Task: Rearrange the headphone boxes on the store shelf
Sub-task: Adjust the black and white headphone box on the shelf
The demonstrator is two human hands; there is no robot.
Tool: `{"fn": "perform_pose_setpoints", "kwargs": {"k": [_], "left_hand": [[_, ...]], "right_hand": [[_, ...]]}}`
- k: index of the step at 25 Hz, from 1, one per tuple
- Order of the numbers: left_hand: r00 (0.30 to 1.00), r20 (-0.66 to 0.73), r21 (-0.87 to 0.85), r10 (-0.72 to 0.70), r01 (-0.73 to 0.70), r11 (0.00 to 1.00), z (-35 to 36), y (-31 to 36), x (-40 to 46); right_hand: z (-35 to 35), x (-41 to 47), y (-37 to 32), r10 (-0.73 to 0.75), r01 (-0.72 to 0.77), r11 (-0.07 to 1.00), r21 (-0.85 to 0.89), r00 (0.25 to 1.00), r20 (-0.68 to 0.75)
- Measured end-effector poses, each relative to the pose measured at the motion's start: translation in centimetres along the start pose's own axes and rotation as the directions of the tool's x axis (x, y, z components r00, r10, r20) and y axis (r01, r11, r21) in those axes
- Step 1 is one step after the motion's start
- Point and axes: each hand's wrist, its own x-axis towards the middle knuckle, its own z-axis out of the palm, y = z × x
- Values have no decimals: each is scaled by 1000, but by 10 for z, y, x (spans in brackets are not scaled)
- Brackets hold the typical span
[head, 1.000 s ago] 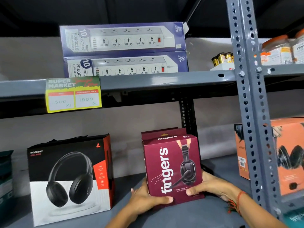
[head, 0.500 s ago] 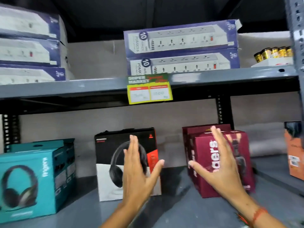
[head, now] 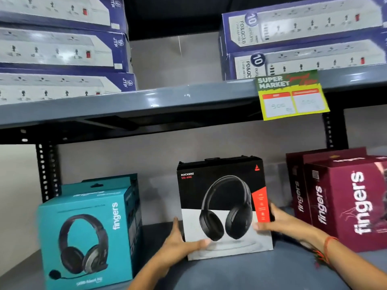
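A person's two hands clasp the black-and-white headphone box standing upright at the middle of the lower shelf in a store aisle. The left hand wraps the box's lower left corner, thumb across its front face, while the right hand presses against its right edge, thumb on the front; the grip of both hands is closed on the box. A red thread band circles the right wrist. A teal headphone box stands well apart to the left, with what appears to be a second teal box behind it, though blur leaves that unclear. Maroon headphone boxes stand near on the right. Above, the upper shelf carries stacked power-strip boxes and a yellow-green price tag.
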Motion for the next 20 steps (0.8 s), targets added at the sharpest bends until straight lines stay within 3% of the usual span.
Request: {"fn": "perform_pose_setpoints", "kwargs": {"k": [3, 9, 20], "left_hand": [[995, 77, -15, 69, -68, 998, 3, -5, 11], [998, 27, -26, 59, -59, 998, 6, -5, 16], [995, 60, -65, 78, -74, 995, 18, 4, -18]], "right_hand": [[3, 7, 4, 65, -67, 997, 33, 996, 54], [7, 10, 1, 106, -107, 994, 24, 993, 52], [5, -25, -6, 90, -91, 996, 16, 994, 64]]}}
